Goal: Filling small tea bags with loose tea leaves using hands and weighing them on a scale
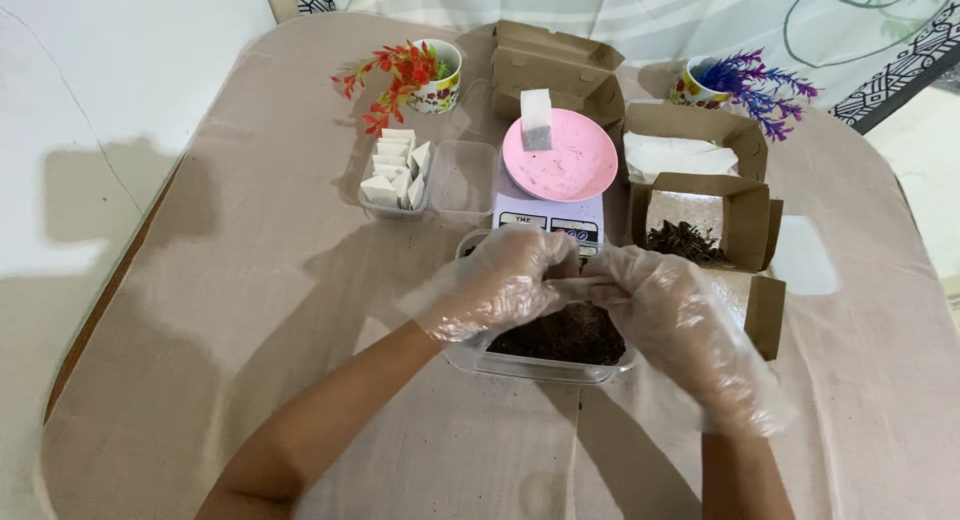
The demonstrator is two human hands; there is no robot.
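At far left, a clear tray (398, 180) is holding white sachets. Nearer, the gloved left hand (497, 282) and gloved right hand (672, 318) are meeting fingertip to fingertip, fingers curled; anything pinched is too small to tell. They are hovering over a clear tub (540, 364) of dark leaves, near a pink-dished scale (551, 223).

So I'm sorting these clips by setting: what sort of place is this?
Probably a home table set up for packing tea by hand: a cloth-covered table, a small kitchen scale with a pink dish, cardboard boxes of dried leaves, and mugs of artificial flowers.
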